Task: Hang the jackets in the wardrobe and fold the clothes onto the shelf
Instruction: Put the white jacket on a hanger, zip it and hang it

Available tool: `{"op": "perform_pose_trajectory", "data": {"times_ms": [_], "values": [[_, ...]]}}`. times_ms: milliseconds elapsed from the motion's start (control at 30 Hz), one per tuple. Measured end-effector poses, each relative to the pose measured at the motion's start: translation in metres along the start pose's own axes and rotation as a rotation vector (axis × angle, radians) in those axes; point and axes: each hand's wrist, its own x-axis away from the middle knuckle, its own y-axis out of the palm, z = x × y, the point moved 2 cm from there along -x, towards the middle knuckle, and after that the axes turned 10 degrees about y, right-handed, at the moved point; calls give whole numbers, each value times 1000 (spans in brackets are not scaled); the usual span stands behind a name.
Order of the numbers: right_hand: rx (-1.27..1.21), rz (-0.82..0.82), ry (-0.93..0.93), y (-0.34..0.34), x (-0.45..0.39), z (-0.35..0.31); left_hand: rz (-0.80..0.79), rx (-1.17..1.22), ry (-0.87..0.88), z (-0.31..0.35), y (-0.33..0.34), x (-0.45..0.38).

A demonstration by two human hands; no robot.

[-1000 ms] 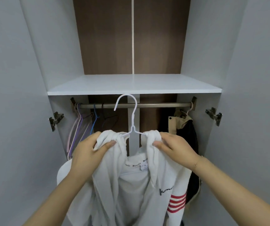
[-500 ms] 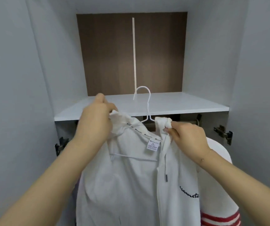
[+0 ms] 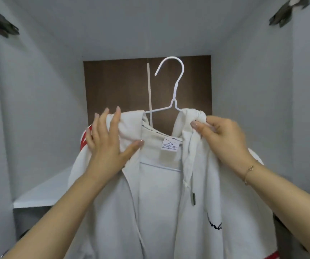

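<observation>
A white hooded jacket (image 3: 159, 202) with red stripes hangs on a white wire hanger (image 3: 174, 90), held up in front of the open wardrobe's upper compartment. My left hand (image 3: 107, 144) lies over the jacket's left shoulder, fingers straight and spread, thumb across the collar. My right hand (image 3: 219, 135) grips the bunched fabric at the right shoulder, beside the hanger's neck. The hook stands free in the air against the brown back panel (image 3: 116, 86). The hanging rail is hidden below the jacket.
The white shelf (image 3: 43, 193) shows at lower left, behind the jacket. Grey wardrobe walls close in on both sides, with door hinges at upper left (image 3: 2, 23) and upper right (image 3: 285, 14).
The view has tilted upward and the jacket on its hanger has risen above the shelf level. My left hand has opened flat over the shoulder; my right hand keeps its grip.
</observation>
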Motion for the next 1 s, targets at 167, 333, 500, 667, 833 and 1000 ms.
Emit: {"op": "perform_pose_trajectory", "data": {"times_ms": [167,333,500,667,833,1000], "values": [[59,41,-18,38,-94,33,-20,-110,-4,-27,70,-91],[214,-187,106,125,-131,103,-311,-151,-155,-63,158,-118],[295,-429,113,192,-116,171,-688,-127,-247,-92,236,-91],[406,-456,-44,206,-91,180,-788,-42,-327,-86,261,-55],[384,-422,-388,200,-85,158,-832,14,-363,-72,247,-51],[314,-763,-80,183,-81,157,-971,75,-360,-36,196,-45]]}}
